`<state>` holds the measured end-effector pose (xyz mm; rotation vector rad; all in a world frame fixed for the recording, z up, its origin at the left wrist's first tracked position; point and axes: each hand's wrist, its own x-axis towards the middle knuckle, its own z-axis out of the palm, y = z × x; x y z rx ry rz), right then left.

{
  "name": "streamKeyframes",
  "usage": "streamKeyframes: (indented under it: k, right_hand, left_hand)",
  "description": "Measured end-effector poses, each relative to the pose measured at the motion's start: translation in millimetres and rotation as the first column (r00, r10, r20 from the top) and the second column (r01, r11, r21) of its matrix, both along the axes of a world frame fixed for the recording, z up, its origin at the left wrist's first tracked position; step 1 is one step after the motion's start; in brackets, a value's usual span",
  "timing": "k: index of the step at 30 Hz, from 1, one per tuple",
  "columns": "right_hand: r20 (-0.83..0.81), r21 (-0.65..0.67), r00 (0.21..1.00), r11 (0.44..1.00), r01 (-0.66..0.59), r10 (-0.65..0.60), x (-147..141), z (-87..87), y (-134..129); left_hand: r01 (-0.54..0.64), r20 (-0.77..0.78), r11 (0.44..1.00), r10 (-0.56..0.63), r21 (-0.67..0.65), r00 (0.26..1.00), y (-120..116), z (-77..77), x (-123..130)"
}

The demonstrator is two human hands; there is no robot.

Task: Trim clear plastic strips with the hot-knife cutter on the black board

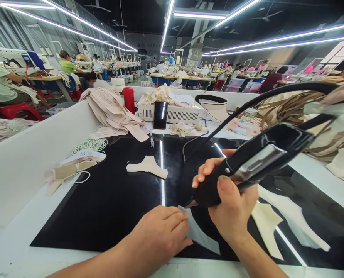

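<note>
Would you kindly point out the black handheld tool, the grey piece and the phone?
Black handheld tool [257, 164], head view: metal plate.
Grey piece [200, 233], head view: its middle.
Phone [160, 116], head view: its screen.

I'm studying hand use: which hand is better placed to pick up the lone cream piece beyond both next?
Probably the left hand: it only touches the grey piece, while the right hand grips the black tool.

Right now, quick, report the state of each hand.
Left hand: on the grey fabric piece, fingers together; whether pinching it cannot be told.
Right hand: closed, holding the black clipper-shaped handheld tool.
</note>
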<state>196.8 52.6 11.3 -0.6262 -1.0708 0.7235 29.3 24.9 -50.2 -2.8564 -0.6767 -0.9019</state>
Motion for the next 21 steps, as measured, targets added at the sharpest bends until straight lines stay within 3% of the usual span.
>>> streamKeyframes:
  k: [9,21]
  right_hand:
    - [-0.004,-0.010,1.000,1.000,-0.012,0.012,-4.0,-4.6,0.6]
    - [-0.028,-0.033,0.999,0.999,-0.041,0.040,-9.3,-5.3,6.2]
  left_hand:
    - [-0.006,-0.018,0.999,0.007,0.053,1.000,-0.6,-7.0,-1.0]
    - [0.000,0.000,0.999,0.000,0.034,1.000,0.1,-2.6,-0.9]
